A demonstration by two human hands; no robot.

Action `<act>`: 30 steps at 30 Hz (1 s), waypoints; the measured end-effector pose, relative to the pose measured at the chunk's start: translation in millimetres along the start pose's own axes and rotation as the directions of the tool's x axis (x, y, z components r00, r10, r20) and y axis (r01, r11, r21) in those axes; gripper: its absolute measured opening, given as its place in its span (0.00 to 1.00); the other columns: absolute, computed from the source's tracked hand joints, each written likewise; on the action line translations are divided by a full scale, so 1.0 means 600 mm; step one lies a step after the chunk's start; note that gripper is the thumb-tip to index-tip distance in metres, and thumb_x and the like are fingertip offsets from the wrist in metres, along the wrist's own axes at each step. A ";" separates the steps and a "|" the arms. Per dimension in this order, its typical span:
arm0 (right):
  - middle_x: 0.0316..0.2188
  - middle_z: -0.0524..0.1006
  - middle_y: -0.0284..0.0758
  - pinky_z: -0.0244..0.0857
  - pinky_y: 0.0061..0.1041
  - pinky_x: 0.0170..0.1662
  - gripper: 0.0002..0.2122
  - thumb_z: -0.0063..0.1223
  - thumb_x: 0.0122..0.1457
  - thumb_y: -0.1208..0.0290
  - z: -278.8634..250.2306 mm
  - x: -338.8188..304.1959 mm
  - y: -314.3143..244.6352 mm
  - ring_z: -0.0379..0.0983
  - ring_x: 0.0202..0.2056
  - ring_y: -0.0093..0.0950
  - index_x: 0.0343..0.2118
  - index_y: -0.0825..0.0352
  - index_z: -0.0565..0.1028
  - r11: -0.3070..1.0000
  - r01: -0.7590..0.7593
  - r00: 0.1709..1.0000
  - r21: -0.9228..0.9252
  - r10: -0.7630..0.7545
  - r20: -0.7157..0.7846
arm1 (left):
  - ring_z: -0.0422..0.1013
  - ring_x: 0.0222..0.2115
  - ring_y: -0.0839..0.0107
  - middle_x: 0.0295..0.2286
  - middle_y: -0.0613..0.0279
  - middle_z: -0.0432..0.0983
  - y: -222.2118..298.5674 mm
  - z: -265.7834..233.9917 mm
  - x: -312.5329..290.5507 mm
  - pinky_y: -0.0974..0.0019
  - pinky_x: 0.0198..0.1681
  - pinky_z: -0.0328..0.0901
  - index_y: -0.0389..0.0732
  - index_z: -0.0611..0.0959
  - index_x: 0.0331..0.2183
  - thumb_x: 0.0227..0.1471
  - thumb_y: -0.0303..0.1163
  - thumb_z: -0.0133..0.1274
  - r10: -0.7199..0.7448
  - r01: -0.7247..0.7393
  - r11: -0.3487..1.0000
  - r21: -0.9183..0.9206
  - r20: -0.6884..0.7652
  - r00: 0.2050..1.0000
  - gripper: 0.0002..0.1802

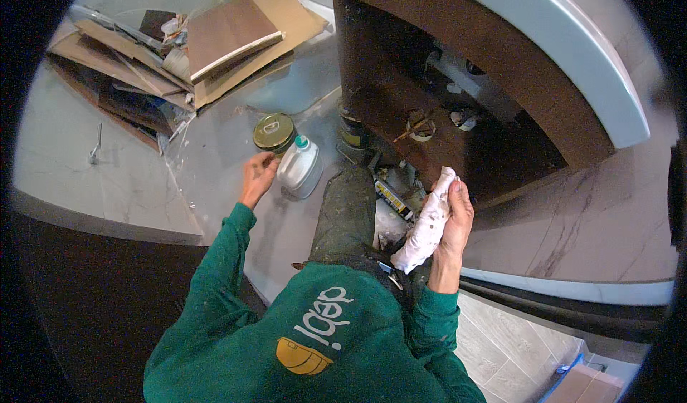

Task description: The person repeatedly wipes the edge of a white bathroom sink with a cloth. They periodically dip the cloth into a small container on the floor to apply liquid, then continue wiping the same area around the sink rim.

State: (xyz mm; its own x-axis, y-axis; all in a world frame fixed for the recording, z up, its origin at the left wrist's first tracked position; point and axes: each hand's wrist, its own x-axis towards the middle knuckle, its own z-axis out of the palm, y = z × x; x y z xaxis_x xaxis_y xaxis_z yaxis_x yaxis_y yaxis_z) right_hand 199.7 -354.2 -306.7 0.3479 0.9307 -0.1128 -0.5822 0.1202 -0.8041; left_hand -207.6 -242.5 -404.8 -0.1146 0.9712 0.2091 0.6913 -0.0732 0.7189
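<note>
My right hand is closed around a white, rolled-up cloth with dark spots, held upright at a slant in front of the cabinet opening. On the left, my left hand is beside a whitish plastic jug with a green cap. Its fingers are loosely bent and apart, and nothing shows in them. Whether they touch the jug I cannot tell. Just behind the jug stands a round tin with a gold-coloured lid and a handle on top.
An open brown cabinet with pipes inside stands ahead on the right. By my knee lie a sealant cartridge and another dark tin. Cardboard and board offcuts are piled at the far left. A metal handle sticks up from the pale panel.
</note>
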 end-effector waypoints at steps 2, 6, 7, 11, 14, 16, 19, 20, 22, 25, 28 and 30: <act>0.34 0.80 0.30 0.68 0.17 0.36 0.12 0.54 0.65 0.66 0.001 -0.003 -0.004 0.75 0.32 0.18 0.45 0.68 0.77 0.999 0.001 0.999 -0.041 -0.002 -0.034 | 0.76 0.38 0.51 0.36 0.44 0.79 -0.025 0.044 0.029 0.54 0.41 0.70 0.33 0.83 0.40 0.48 0.35 0.58 0.040 -0.047 0.994 0.103 0.069 0.997 0.19; 0.33 0.79 0.29 0.68 0.18 0.35 0.11 0.53 0.65 0.65 0.004 -0.006 -0.009 0.74 0.31 0.18 0.44 0.66 0.77 0.998 -0.016 0.996 -0.060 0.011 -0.085 | 0.74 0.40 0.44 0.38 0.42 0.76 -0.049 0.128 0.100 0.47 0.42 0.70 0.33 0.82 0.39 0.46 0.30 0.56 0.229 -0.266 0.913 0.309 0.152 0.962 0.16; 0.32 0.79 0.30 0.69 0.18 0.33 0.11 0.52 0.65 0.64 0.004 -0.007 -0.009 0.74 0.30 0.18 0.44 0.65 0.77 0.996 -0.013 0.994 -0.086 0.003 -0.112 | 0.74 0.40 0.43 0.38 0.41 0.76 -0.056 0.147 0.122 0.46 0.42 0.70 0.33 0.82 0.37 0.45 0.29 0.55 0.213 -0.279 0.898 0.341 0.219 0.952 0.15; 0.31 0.79 0.30 0.70 0.19 0.32 0.11 0.52 0.65 0.63 0.003 -0.014 -0.006 0.75 0.29 0.19 0.44 0.65 0.76 0.998 -0.040 0.982 -0.050 0.030 -0.187 | 0.74 0.39 0.40 0.40 0.40 0.75 -0.081 0.194 0.203 0.45 0.41 0.70 0.34 0.83 0.32 0.42 0.24 0.54 0.054 -0.488 0.705 0.515 0.648 0.760 0.10; 0.31 0.79 0.31 0.71 0.20 0.31 0.11 0.52 0.65 0.64 0.001 -0.016 -0.004 0.75 0.28 0.20 0.43 0.65 0.77 0.999 -0.046 0.985 0.015 0.048 -0.169 | 0.74 0.37 0.41 0.37 0.41 0.76 -0.106 0.208 0.234 0.44 0.41 0.70 0.38 0.83 0.29 0.41 0.24 0.54 0.196 -0.614 0.638 0.464 0.674 0.712 0.08; 0.31 0.80 0.31 0.71 0.20 0.31 0.11 0.52 0.65 0.64 0.001 -0.015 -0.003 0.76 0.29 0.20 0.42 0.65 0.77 0.999 -0.049 0.987 0.014 0.050 -0.150 | 0.74 0.39 0.42 0.37 0.41 0.76 -0.123 0.206 0.243 0.45 0.43 0.69 0.39 0.82 0.33 0.41 0.25 0.54 0.121 -0.613 0.612 0.500 0.706 0.698 0.12; 0.32 0.80 0.32 0.71 0.20 0.31 0.10 0.52 0.65 0.64 0.002 -0.014 -0.005 0.76 0.29 0.20 0.42 0.66 0.77 0.996 -0.050 0.989 0.079 0.061 -0.135 | 0.73 0.42 0.45 0.37 0.44 0.76 -0.150 0.204 0.250 0.46 0.45 0.67 0.40 0.81 0.36 0.42 0.30 0.56 0.188 -0.601 0.696 0.391 0.709 0.679 0.14; 0.32 0.80 0.32 0.72 0.20 0.31 0.10 0.52 0.65 0.65 0.002 -0.015 -0.006 0.76 0.29 0.20 0.42 0.66 0.77 0.995 -0.042 0.990 0.088 0.053 -0.128 | 0.73 0.42 0.45 0.37 0.44 0.77 -0.159 0.204 0.250 0.46 0.45 0.67 0.40 0.80 0.36 0.42 0.33 0.58 0.253 -0.594 0.729 0.339 0.673 0.695 0.15; 0.31 0.80 0.31 0.72 0.19 0.31 0.09 0.52 0.65 0.66 0.003 -0.015 -0.009 0.76 0.28 0.20 0.41 0.66 0.77 0.997 -0.049 0.988 0.067 0.058 -0.145 | 0.74 0.40 0.46 0.36 0.44 0.78 -0.173 0.204 0.252 0.47 0.44 0.68 0.39 0.81 0.36 0.40 0.38 0.61 0.293 -0.496 0.818 0.290 0.533 0.794 0.19; 0.29 0.80 0.30 0.71 0.19 0.29 0.09 0.54 0.64 0.66 0.002 -0.017 -0.009 0.75 0.26 0.18 0.41 0.65 0.77 0.996 -0.079 0.981 0.048 0.086 -0.175 | 0.75 0.37 0.45 0.35 0.42 0.79 -0.186 0.201 0.253 0.49 0.41 0.70 0.35 0.81 0.37 0.35 0.48 0.66 0.006 -0.089 0.955 0.284 0.280 0.960 0.30; 0.28 0.79 0.27 0.69 0.18 0.27 0.10 0.55 0.63 0.64 -0.002 -0.017 -0.004 0.74 0.24 0.17 0.43 0.64 0.77 0.997 -0.070 0.978 0.040 0.077 -0.196 | 0.76 0.33 0.47 0.31 0.41 0.80 -0.194 0.186 0.221 0.50 0.39 0.70 0.30 0.80 0.38 0.35 0.51 0.67 0.047 -0.091 0.934 0.346 0.133 0.990 0.35; 0.29 0.79 0.27 0.69 0.18 0.28 0.11 0.55 0.64 0.64 -0.006 -0.015 0.001 0.74 0.24 0.17 0.43 0.64 0.77 0.996 -0.059 0.978 0.059 0.070 -0.196 | 0.77 0.28 0.52 0.23 0.47 0.78 -0.198 0.188 0.169 0.53 0.33 0.71 0.28 0.80 0.36 0.38 0.46 0.65 0.001 -0.082 0.942 0.326 0.241 0.971 0.30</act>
State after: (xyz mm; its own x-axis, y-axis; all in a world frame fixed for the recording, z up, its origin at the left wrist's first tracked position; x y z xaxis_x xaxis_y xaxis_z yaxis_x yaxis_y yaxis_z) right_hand 198.9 -364.0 -308.1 0.4435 0.8512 -0.2807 -0.6445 0.0852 -0.7599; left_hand -220.7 -109.7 -543.8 0.0611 0.9972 0.0443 0.8929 -0.0744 0.4440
